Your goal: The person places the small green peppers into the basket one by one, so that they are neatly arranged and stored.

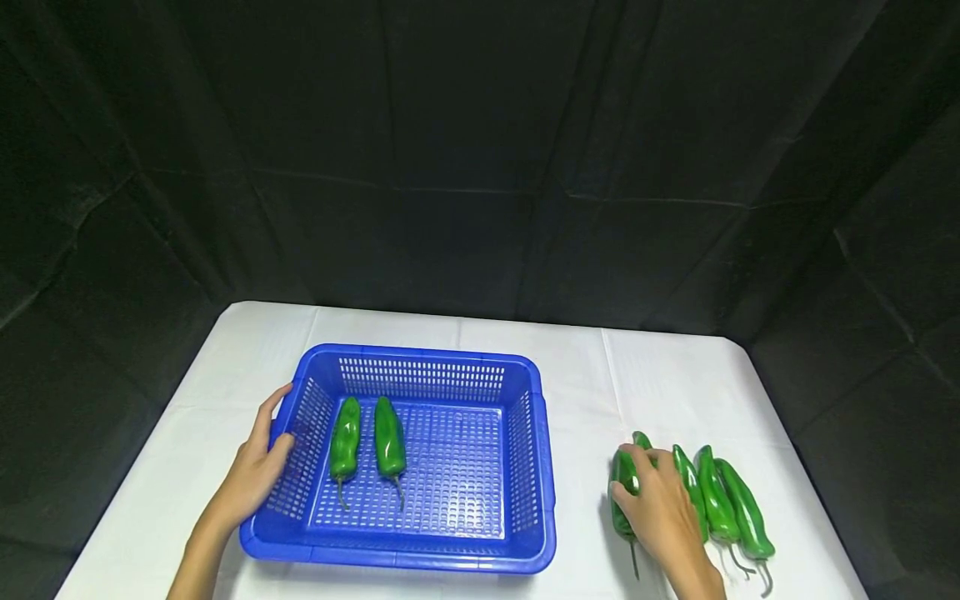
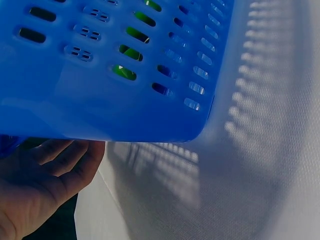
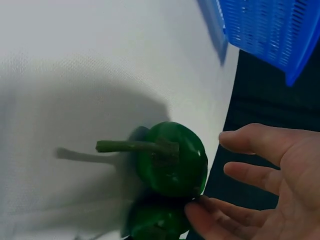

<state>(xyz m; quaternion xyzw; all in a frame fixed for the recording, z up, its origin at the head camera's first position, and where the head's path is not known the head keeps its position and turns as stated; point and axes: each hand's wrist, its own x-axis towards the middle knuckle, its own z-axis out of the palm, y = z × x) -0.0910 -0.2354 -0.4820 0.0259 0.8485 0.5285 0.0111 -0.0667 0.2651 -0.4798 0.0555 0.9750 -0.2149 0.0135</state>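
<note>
My left hand grips the left rim of a blue plastic basket, thumb on the rim; in the left wrist view its fingers curl beneath the rim. Two green peppers lie side by side on the basket floor, stems towards me. To the right, my right hand reaches over a row of green peppers on the table, nearest the leftmost pepper. From the right wrist, that pepper shows its stem end; the thumb and one finger stand apart from it, while other fingers reach the gap beside its neighbour.
The table has a white cloth with fold lines. Black cloth hangs behind it and along both sides. Right of my right hand, more green peppers lie close together, their stems towards the near edge.
</note>
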